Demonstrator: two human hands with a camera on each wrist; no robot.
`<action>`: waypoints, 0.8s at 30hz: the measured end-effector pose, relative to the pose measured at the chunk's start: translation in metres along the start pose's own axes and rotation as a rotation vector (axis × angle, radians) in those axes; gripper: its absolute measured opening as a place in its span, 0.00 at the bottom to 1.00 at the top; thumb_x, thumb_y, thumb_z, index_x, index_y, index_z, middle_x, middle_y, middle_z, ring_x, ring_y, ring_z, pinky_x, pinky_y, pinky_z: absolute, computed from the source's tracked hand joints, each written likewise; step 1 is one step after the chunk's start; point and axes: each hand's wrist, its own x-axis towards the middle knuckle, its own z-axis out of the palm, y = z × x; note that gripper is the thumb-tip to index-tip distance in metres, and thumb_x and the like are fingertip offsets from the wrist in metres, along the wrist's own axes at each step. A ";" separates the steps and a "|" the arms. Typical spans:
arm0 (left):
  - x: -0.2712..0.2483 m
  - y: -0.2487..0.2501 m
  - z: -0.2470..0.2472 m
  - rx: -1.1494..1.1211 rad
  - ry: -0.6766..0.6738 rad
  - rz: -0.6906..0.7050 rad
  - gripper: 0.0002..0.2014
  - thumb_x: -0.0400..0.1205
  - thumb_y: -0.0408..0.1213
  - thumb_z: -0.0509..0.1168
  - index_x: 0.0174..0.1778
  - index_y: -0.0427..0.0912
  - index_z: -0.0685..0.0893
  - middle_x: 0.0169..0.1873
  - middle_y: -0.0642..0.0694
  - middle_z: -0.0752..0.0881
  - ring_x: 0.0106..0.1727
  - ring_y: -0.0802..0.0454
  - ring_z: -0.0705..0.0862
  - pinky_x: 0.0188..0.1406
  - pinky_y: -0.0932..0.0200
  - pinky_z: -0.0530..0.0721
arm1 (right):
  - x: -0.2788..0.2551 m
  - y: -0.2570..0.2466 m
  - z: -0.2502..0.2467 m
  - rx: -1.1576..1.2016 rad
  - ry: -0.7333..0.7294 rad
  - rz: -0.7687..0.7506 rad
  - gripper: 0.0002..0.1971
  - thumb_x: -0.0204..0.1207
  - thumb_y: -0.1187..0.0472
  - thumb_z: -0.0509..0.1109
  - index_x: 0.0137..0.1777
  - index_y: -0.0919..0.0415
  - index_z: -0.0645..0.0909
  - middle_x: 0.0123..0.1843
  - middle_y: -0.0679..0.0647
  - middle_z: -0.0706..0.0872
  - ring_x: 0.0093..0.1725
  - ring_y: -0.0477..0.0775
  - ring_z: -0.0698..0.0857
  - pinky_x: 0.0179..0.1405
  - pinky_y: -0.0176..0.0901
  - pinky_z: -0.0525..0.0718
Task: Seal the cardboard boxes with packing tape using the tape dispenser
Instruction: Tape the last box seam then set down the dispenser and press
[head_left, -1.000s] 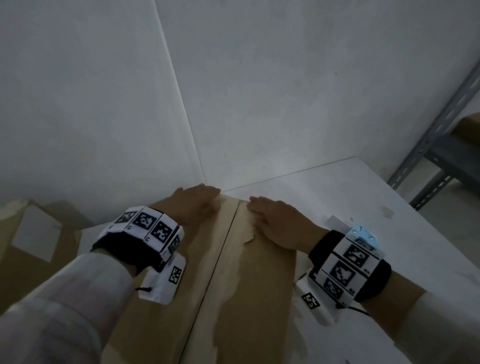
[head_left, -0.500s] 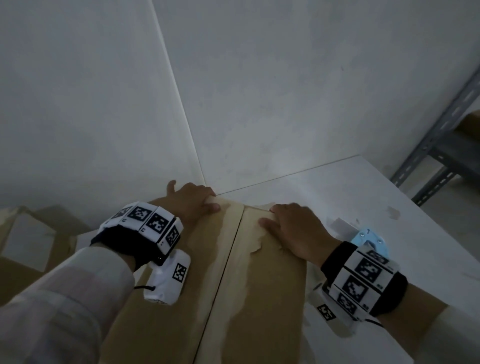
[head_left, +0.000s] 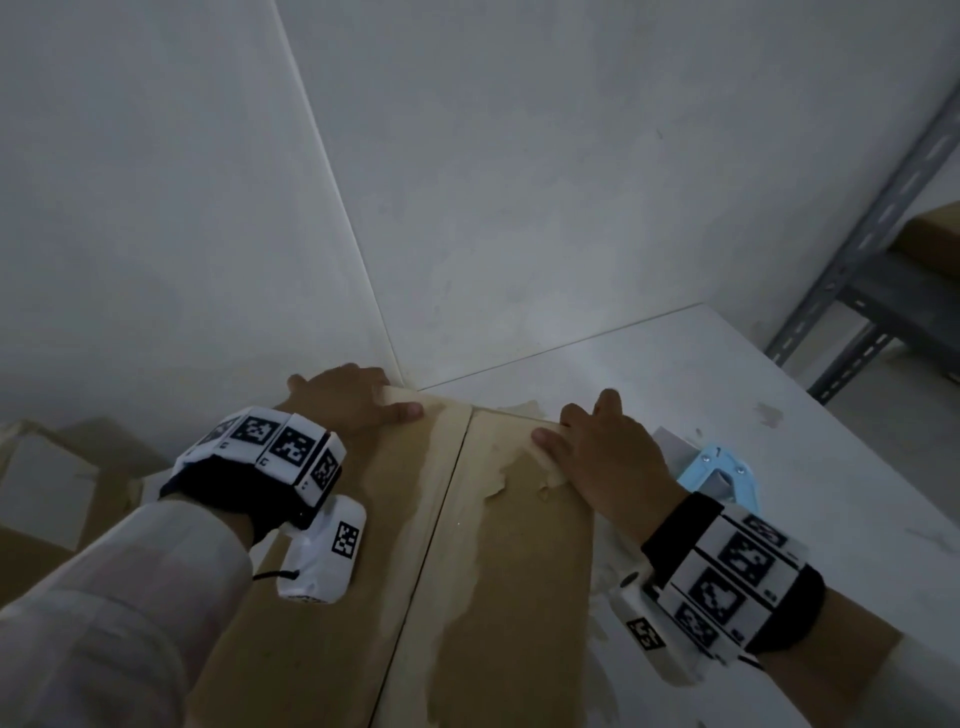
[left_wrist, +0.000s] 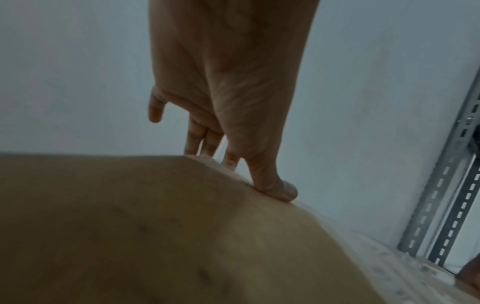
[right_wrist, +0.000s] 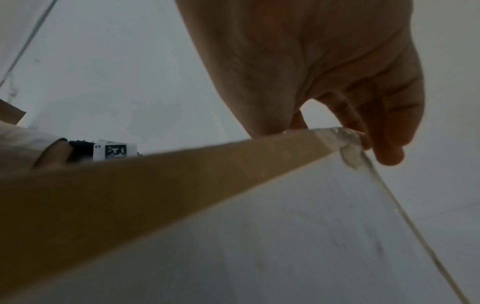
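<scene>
A brown cardboard box (head_left: 498, 571) lies on the white table with both top flaps down and a seam running along its middle; torn pale patches mark the flaps. My left hand (head_left: 343, 400) grips the far left corner, thumb on top and fingers (left_wrist: 205, 142) down behind the far edge of the box (left_wrist: 130, 226). My right hand (head_left: 602, 452) grips the far right corner, its fingers (right_wrist: 389, 133) hooked past the edge of the box (right_wrist: 155, 185) at a scrap of old clear tape. A light blue tape dispenser (head_left: 719, 470) lies on the table just right of my right hand, untouched.
Another cardboard box (head_left: 47, 493) with a white label stands at the left. White walls meet in a corner right behind the box. A grey slotted metal shelf (head_left: 857, 270) stands at the right, past the table (head_left: 779, 415).
Both hands slid outward from beside the seam to the far corners. Their fingers went from lying flat on the flaps to hooking over the far edge.
</scene>
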 end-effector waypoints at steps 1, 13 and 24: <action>0.002 0.001 -0.001 0.015 -0.003 0.012 0.32 0.74 0.69 0.52 0.63 0.48 0.74 0.60 0.46 0.79 0.62 0.45 0.77 0.63 0.43 0.64 | 0.001 0.000 0.000 0.028 -0.012 -0.008 0.24 0.80 0.42 0.50 0.63 0.61 0.71 0.62 0.63 0.72 0.56 0.62 0.78 0.56 0.50 0.76; 0.005 0.005 -0.011 0.179 -0.077 0.171 0.29 0.81 0.62 0.46 0.73 0.49 0.68 0.69 0.46 0.77 0.68 0.47 0.76 0.68 0.51 0.66 | 0.012 0.004 -0.001 0.063 -0.084 -0.164 0.22 0.83 0.47 0.50 0.61 0.64 0.75 0.56 0.62 0.84 0.54 0.61 0.81 0.53 0.47 0.74; 0.010 0.006 -0.012 -0.087 -0.119 0.222 0.26 0.83 0.49 0.56 0.77 0.45 0.64 0.77 0.44 0.68 0.77 0.47 0.67 0.73 0.58 0.63 | 0.019 0.008 0.001 0.109 -0.133 -0.242 0.21 0.84 0.50 0.49 0.72 0.57 0.68 0.68 0.59 0.80 0.63 0.61 0.79 0.61 0.49 0.73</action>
